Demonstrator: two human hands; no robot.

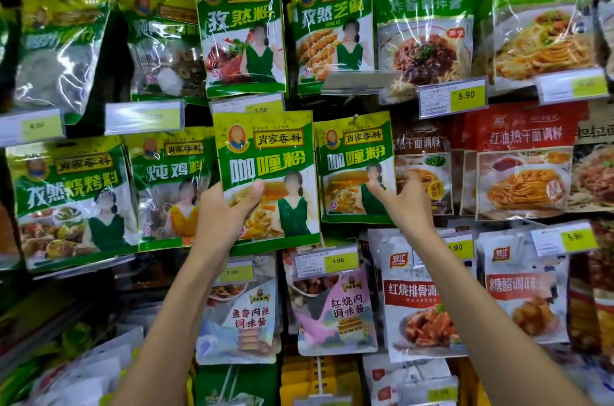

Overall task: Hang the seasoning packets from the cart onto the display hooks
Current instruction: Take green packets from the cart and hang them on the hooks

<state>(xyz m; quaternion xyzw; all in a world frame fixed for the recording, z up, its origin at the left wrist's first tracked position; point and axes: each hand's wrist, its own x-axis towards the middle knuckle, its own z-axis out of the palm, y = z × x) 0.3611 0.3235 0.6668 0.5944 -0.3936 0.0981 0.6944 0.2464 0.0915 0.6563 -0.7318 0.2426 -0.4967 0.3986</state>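
My left hand grips a green and yellow curry powder packet by its lower left edge and holds it upright in front of the display. Its top edge sits just below a price tag. Right beside it, matching curry packets hang on a metal hook. My right hand touches the lower right part of those hanging packets, fingers spread with thumb and forefinger at the packet face. The hole in the top of the held packet is not visible, and the cart is out of sight.
Rows of hanging packets fill the wall: green spice packs above, red noodle sauce packs to the right, pastel sauce pouches below. Price tags jut forward on hook ends. More packets lie at the lower left.
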